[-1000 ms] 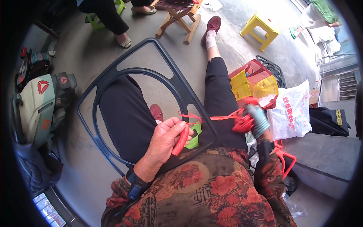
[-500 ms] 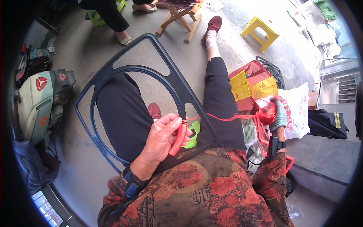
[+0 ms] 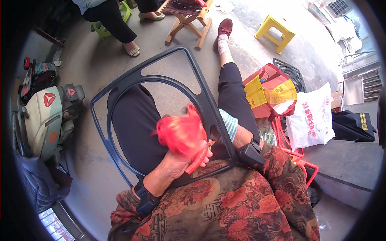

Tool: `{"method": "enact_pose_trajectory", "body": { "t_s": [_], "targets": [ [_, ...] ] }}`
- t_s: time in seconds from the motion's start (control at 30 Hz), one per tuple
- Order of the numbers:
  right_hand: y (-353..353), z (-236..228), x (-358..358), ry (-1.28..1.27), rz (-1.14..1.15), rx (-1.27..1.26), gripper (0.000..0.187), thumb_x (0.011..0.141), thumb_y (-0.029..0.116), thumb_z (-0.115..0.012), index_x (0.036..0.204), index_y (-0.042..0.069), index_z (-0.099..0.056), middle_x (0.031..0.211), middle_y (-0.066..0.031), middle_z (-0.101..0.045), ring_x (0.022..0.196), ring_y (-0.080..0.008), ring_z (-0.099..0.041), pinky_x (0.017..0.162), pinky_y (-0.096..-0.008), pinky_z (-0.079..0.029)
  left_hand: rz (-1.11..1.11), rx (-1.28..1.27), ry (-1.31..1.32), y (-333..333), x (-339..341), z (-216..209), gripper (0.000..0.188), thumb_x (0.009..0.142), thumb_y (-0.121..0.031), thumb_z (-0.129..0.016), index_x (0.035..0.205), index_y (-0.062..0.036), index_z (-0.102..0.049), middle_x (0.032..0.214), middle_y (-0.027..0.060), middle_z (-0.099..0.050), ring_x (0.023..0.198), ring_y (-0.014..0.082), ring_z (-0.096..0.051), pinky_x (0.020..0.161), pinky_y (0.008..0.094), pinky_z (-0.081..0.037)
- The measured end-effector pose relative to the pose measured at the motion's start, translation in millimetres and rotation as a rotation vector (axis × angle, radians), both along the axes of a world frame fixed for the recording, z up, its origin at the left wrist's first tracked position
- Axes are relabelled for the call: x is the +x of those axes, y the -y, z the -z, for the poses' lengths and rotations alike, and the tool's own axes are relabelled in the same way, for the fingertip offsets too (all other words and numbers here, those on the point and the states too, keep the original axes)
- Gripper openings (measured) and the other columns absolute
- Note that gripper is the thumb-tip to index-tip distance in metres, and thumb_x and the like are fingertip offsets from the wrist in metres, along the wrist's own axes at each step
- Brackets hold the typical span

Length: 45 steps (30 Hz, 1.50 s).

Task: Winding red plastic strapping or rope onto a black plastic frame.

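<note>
Across my lap lies a dark plastic frame (image 3: 196, 76) with a round opening. A short stretch of its inner ring is wound with red strip (image 3: 197, 161). My left hand (image 3: 177, 164) is closed round that wound stretch, its fingers partly behind it. A loose bundle of red strip (image 3: 181, 134), smeared by motion, shows inside the opening, just above my left hand. My right hand, in a striped glove (image 3: 229, 125), reaches beneath the frame's right bar toward the bundle and appears to hold it. The bar and the bundle hide most of its fingers.
To my right stand a red and yellow bag (image 3: 267, 94), a white plastic bag (image 3: 311, 118) and a red metal frame (image 3: 307, 164). A yellow stool (image 3: 275, 34) and a wooden folding stool (image 3: 189, 24) are farther off. A scooter (image 3: 46, 116) stands left; another person sits far left.
My right hand has brought the red bundle from beside the bags leftward, under the bar and into the opening. The stretched strip no longer shows. The frame has shifted slightly right in the picture.
</note>
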State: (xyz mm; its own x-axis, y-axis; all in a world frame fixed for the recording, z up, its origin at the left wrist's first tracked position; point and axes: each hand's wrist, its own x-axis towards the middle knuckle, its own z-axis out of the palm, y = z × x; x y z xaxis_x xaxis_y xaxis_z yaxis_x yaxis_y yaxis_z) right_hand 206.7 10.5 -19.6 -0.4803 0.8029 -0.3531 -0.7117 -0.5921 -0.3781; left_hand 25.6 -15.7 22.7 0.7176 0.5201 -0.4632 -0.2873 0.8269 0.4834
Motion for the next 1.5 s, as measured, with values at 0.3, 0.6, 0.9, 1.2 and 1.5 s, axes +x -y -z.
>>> {"method": "enact_pose_trajectory", "body": {
  "t_s": [0.3, 0.6, 0.9, 1.2, 1.5],
  "targets": [
    [6.1, -38.0, 6.4, 0.359, -0.048, 0.203, 0.046, 0.080, 0.031, -0.069, 0.114, 0.003, -0.056, 0.095, -0.0070, -0.063, 0.089, -0.0139, -0.061, 0.083, -0.0280, -0.049, -0.045, 0.234, -0.208, -1.1, 2.0, 1.1, 0.018, 0.091, -0.011, -0.055, 0.104, 0.0012, -0.055, 0.083, 0.0074, -0.063, 0.067, 0.0139, -0.064, 0.060, 0.0245, -0.056],
    [64.1, -42.0, 15.9, 1.477, -0.202, 0.444, 0.036, 0.068, 0.020, -0.072, 0.096, 0.000, -0.061, 0.081, -0.0101, -0.062, 0.073, -0.0182, -0.060, 0.071, -0.0290, -0.049, -0.098, 0.209, -0.246, -0.4, 4.3, -4.4, 0.018, 0.092, -0.019, -0.054, 0.093, -0.0010, -0.054, 0.075, 0.0116, -0.064, 0.060, 0.0150, -0.064, 0.054, 0.0242, -0.055],
    [82.3, -3.3, 133.6, 1.014, 0.444, -0.078, 0.025, 0.079, 0.025, -0.066, 0.092, 0.003, -0.063, 0.077, -0.0027, -0.060, 0.070, -0.0102, -0.057, 0.066, -0.0249, -0.046, -0.134, 0.162, -0.202, -5.0, -4.9, -3.4, 0.019, 0.093, -0.021, -0.054, 0.093, -0.0016, -0.054, 0.077, 0.0123, -0.064, 0.061, 0.0156, -0.064, 0.054, 0.0246, -0.055],
    [134.6, 49.3, 258.8, 1.204, 0.893, -0.437, 0.029, 0.081, 0.033, -0.068, 0.093, 0.008, -0.058, 0.076, -0.0026, -0.058, 0.064, -0.0144, -0.057, 0.060, -0.0287, -0.049, -0.163, 0.082, -0.079, -11.6, -3.4, 0.5, 0.016, 0.093, -0.021, -0.052, 0.097, -0.0052, -0.052, 0.077, 0.0151, -0.064, 0.062, 0.0196, -0.066, 0.055, 0.0274, -0.056],
    [22.0, -32.4, 71.0, 1.685, 0.452, 0.575, 0.038, 0.071, 0.018, -0.076, 0.104, 0.004, -0.063, 0.094, -0.0087, -0.065, 0.084, -0.0141, -0.061, 0.079, -0.0277, -0.049, -0.021, 0.070, -0.058, -9.5, 0.8, -4.0, 0.013, 0.093, -0.016, -0.052, 0.094, -0.0032, -0.051, 0.080, 0.0168, -0.064, 0.064, 0.0216, -0.066, 0.057, 0.0300, -0.057]
  ]
}}
